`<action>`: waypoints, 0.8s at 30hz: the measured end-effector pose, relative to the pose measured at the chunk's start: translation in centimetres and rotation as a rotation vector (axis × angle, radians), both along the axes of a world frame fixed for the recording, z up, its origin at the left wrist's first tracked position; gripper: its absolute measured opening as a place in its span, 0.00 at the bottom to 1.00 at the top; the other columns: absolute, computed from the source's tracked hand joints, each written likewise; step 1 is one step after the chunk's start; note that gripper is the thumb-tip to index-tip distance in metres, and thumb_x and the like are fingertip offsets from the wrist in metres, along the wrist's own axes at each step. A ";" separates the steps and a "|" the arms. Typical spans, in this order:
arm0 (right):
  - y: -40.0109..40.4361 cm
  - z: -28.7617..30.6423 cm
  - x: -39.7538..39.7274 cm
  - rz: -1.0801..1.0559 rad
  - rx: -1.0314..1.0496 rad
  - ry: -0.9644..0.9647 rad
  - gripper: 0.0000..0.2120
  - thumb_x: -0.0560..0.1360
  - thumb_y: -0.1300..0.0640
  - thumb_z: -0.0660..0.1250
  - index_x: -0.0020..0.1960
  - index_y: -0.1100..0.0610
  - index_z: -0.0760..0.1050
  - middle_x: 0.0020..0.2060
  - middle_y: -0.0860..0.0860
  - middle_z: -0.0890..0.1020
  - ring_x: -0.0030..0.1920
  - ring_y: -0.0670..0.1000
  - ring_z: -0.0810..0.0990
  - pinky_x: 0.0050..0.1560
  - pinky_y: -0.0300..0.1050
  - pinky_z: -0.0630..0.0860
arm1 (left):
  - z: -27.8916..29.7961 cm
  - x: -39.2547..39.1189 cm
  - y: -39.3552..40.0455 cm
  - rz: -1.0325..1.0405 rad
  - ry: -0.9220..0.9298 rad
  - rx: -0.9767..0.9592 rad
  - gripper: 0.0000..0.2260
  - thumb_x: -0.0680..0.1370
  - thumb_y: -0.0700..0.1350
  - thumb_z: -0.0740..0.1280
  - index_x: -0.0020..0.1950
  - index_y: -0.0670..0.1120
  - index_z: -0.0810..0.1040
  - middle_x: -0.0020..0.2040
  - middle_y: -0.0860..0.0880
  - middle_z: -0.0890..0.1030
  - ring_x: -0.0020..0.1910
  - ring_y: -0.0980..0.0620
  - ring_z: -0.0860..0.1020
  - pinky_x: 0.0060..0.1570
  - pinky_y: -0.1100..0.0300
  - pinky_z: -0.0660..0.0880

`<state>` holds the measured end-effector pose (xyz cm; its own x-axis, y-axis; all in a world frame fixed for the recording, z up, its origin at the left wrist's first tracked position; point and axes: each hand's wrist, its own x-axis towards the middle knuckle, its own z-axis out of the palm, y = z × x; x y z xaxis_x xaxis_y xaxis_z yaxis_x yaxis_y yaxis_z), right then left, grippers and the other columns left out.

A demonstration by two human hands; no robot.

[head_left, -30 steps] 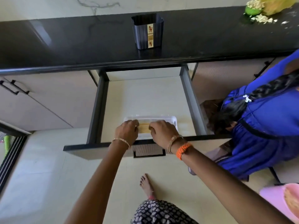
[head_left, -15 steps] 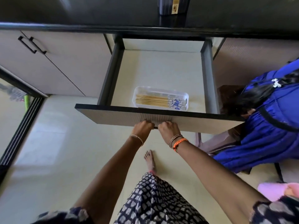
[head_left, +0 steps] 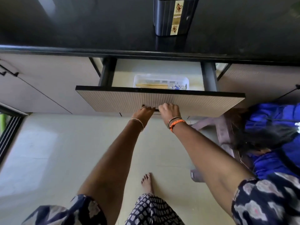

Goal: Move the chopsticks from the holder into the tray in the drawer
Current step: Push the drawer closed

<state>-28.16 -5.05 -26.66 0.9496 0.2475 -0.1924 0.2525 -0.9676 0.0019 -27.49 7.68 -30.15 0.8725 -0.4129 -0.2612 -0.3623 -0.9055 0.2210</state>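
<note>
Chopsticks (head_left: 152,86), pale wood with blue-patterned ends, lie flat in the clear plastic tray (head_left: 186,80), which sits against the front edge of the half-open drawer (head_left: 160,101), just behind its ribbed beige front panel. The dark ribbed plastic holder (head_left: 164,18) stands on the black stone worktop (head_left: 81,26), set back from its front edge and above the drawer; its top is cut off by the frame, so whether any sticks remain inside cannot be told.

Both hands are at the recessed handle low on the drawer front. The left hand (head_left: 143,112) has its fingers curled up into the slot, and the right hand (head_left: 169,111) is hooked on beside it, nearly touching. How tightly either grips is hidden, since the fingertips disappear into the recess.

By my reading, the transfer looks done and the step in hand is working the drawer, most likely closing it. To do that well, push evenly with both hands so the panel stays square to the dark side rails, and go gently, because the tray lies loose on the drawer floor and a hard stop could send it sliding or rattle the sticks out of line. Clear the fingers from the slot before the panel meets the cabinet.

The near wall of the tray and the lower part of the chopsticks are masked by the drawer front. A second person in blue (head_left: 276,143) crouches near the drawer's right corner, partly out of frame.
</note>
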 end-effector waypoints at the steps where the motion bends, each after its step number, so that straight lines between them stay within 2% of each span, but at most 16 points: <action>1: 0.1 0.1 1.8 -0.006 -0.011 -0.003 0.14 0.78 0.68 0.54 0.57 0.62 0.75 0.54 0.58 0.80 0.58 0.61 0.78 0.54 0.51 0.74 | 0.0 1.5 0.1 0.001 0.013 0.005 0.28 0.75 0.32 0.61 0.74 0.41 0.58 0.71 0.40 0.67 0.71 0.42 0.64 0.67 0.51 0.67; 4: 0.2 -0.1 6.8 -0.029 -0.029 -0.025 0.14 0.78 0.68 0.52 0.57 0.63 0.75 0.55 0.60 0.79 0.58 0.61 0.78 0.54 0.53 0.74 | -0.3 5.4 0.4 0.004 0.018 0.022 0.31 0.77 0.34 0.60 0.75 0.38 0.47 0.76 0.41 0.54 0.76 0.44 0.52 0.73 0.52 0.59; 8: 0.4 -0.2 12.7 -0.097 -0.060 -0.054 0.13 0.78 0.70 0.54 0.56 0.63 0.75 0.53 0.60 0.80 0.57 0.62 0.79 0.52 0.52 0.75 | -0.8 10.0 0.8 0.081 0.018 -0.021 0.28 0.79 0.37 0.56 0.75 0.36 0.45 0.77 0.40 0.49 0.77 0.44 0.48 0.75 0.52 0.53; 11: 0.4 -0.5 15.5 -0.126 -0.071 -0.062 0.12 0.78 0.70 0.56 0.55 0.63 0.75 0.52 0.60 0.81 0.56 0.62 0.80 0.52 0.52 0.76 | -1.3 12.2 1.2 0.064 -0.013 -0.039 0.30 0.79 0.35 0.57 0.75 0.37 0.42 0.77 0.41 0.44 0.77 0.47 0.47 0.75 0.57 0.54; 15: 0.3 -0.7 17.1 -0.133 -0.093 -0.063 0.12 0.77 0.69 0.57 0.56 0.63 0.75 0.53 0.60 0.80 0.57 0.62 0.79 0.53 0.52 0.75 | -1.3 13.4 1.0 0.054 -0.015 -0.053 0.34 0.76 0.29 0.58 0.75 0.40 0.41 0.78 0.43 0.42 0.77 0.47 0.49 0.73 0.56 0.59; 19: 0.2 -0.6 17.3 -0.110 -0.109 -0.061 0.13 0.77 0.70 0.57 0.58 0.62 0.74 0.55 0.59 0.80 0.57 0.61 0.79 0.53 0.52 0.75 | -0.5 15.0 1.0 0.027 -0.042 -0.016 0.32 0.76 0.30 0.55 0.76 0.40 0.42 0.78 0.44 0.44 0.77 0.48 0.51 0.70 0.56 0.64; 24: -1.9 1.0 14.3 -0.025 -0.031 -0.076 0.14 0.75 0.67 0.60 0.60 0.62 0.74 0.53 0.58 0.81 0.56 0.58 0.78 0.56 0.50 0.74 | 1.2 12.4 1.7 0.030 -0.093 0.003 0.33 0.75 0.30 0.54 0.76 0.43 0.44 0.78 0.46 0.46 0.77 0.47 0.50 0.75 0.54 0.56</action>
<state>-13.86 -6.92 -25.68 0.9676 0.2184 -0.1268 0.2261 -0.9728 0.0503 -15.05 9.43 -28.99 0.9051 -0.3852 -0.1802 -0.3534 -0.9170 0.1849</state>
